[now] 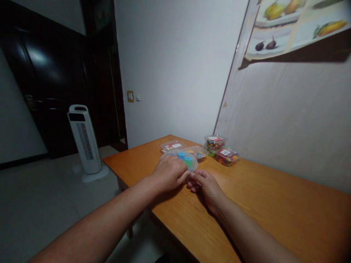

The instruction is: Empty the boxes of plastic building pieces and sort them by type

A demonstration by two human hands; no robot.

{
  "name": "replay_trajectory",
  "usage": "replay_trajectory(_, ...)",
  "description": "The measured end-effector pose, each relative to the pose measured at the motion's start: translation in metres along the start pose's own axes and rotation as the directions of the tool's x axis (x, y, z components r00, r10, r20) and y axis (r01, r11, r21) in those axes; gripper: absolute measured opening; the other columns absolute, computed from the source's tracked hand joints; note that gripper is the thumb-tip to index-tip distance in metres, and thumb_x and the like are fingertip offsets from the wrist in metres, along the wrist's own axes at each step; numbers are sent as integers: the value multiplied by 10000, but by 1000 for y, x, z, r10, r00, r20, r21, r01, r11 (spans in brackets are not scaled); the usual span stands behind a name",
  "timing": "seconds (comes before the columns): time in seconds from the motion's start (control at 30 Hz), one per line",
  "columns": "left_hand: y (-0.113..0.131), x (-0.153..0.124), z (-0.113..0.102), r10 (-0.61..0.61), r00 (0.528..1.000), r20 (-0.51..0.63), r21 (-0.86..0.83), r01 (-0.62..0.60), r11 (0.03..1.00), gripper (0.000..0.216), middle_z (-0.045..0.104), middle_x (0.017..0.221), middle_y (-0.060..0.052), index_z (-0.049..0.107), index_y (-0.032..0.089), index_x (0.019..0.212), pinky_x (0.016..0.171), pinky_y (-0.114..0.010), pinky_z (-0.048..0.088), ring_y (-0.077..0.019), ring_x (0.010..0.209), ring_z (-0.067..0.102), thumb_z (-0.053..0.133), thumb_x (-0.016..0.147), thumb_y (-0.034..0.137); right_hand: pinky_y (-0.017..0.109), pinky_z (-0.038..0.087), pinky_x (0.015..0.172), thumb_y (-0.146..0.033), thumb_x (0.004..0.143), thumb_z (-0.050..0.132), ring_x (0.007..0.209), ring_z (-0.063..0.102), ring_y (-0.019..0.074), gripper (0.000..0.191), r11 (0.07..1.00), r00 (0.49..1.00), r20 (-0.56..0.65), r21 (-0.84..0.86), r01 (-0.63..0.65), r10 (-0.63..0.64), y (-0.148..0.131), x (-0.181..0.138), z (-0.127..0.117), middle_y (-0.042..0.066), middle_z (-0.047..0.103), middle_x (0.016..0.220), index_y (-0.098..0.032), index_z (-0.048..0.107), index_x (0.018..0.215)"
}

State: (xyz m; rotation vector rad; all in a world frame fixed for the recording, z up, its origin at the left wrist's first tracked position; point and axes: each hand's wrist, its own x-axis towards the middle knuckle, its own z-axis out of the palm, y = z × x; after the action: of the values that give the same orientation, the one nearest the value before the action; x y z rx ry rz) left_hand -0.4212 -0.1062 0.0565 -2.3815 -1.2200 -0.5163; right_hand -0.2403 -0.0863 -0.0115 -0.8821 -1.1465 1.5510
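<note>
— What is holding the round, translucent plastic container with blue-and-green shapes (pixel 194 164)?
— The left hand (pixel 170 171) is gripping it at the orange-brown wooden table (pixel 263 204); the right hand (pixel 210 188) is resting curled beside its rim, hold unclear. Clear plastic boxes (pixel 227 157) are sitting beyond.

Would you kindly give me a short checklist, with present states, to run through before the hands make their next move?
1. Left hand on the round container: ok, it lies over the near side.
2. Right hand touching the container: cannot tell; its fingertips are by the near right rim.
3. Blue pieces and green pieces visible: ok, within the round outline.
4. Container's lid fully closed: cannot tell.
5. Rear labelled box and front labelled box free of both hands: ok.
</note>
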Motion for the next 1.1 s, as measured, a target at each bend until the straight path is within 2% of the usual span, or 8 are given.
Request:
replay_trajectory(0.2,8,-7,15,34,988,-149,33,-29,999,344,661,856,-81,648,184,839,734,-365,382,-223,823,553,412,1022,355,205,393,513,-289,768,700,579,563,101,161,997,1000,-6,79,-11,11,5,8,0,11,636,696,-167,597,787)
replay_trajectory(0.37,13,-9,23,14,978,-209,-16,-18,1000,323,645,881,-87,633,178,842,742,-360,403,-224,849,541,411,1025,325,217,403,489,-258,759,631,528,563,109,107,996,999,-8,77,-40,40,1,6,3,26,640,665,-158,607,786)
replay_trajectory(0.53,11,-1,20,-120,952,-280,-169,74,983,279,638,894,-77,616,184,874,808,-357,438,-220,888,548,421,1029,309,242,444,491,-235,741,590,511,589,129,96,994,996,-11,70,-86,87,-1,4,5,52,663,671,-152,605,786)
replay_trajectory(0.67,-1,11,5,-341,836,-430,-316,214,924,256,645,924,-79,601,184,913,818,-353,446,-218,899,562,418,1033,317,247,452,479,-234,750,581,500,588,132,100,993,994,-20,55,-103,105,-1,1,5,59,666,674,-146,610,787)
replay_trajectory(0.8,-15,13,-3,-350,811,-468,-357,188,915,230,661,968,-80,618,185,974,829,-346,449,-216,920,576,447,1026,330,246,455,476,-243,765,589,505,590,134,106,994,996,-15,62,-85,86,1,0,4,59,667,676,-145,615,793)
replay_trajectory(0.9,-27,9,-2,-422,752,-507,-392,234,890,233,663,960,-76,627,188,979,842,-344,452,-216,929,587,456,1021,340,257,473,485,-256,776,591,505,588,136,112,995,997,-12,75,-71,72,2,0,4,56,665,675,-148,616,787)
replay_trajectory(1.0,-44,2,4,-543,634,-550,-455,318,832,251,661,949,-71,633,195,972,825,-331,459,-214,922,602,463,1012,375,256,475,493,-268,790,582,518,600,140,125,996,997,-21,53,-75,76,1,-2,3,67,672,691,-148,615,782)
replay_trajectory(1.1,-66,-4,9,-663,489,-566,-539,389,747,264,664,923,-61,635,193,948,804,-315,461,-209,903,612,474,993,397,227,423,462,-315,827,575,522,607,138,172,994,993,-44,17,-108,109,-2,-3,1,74,673,697,-150,604,787)
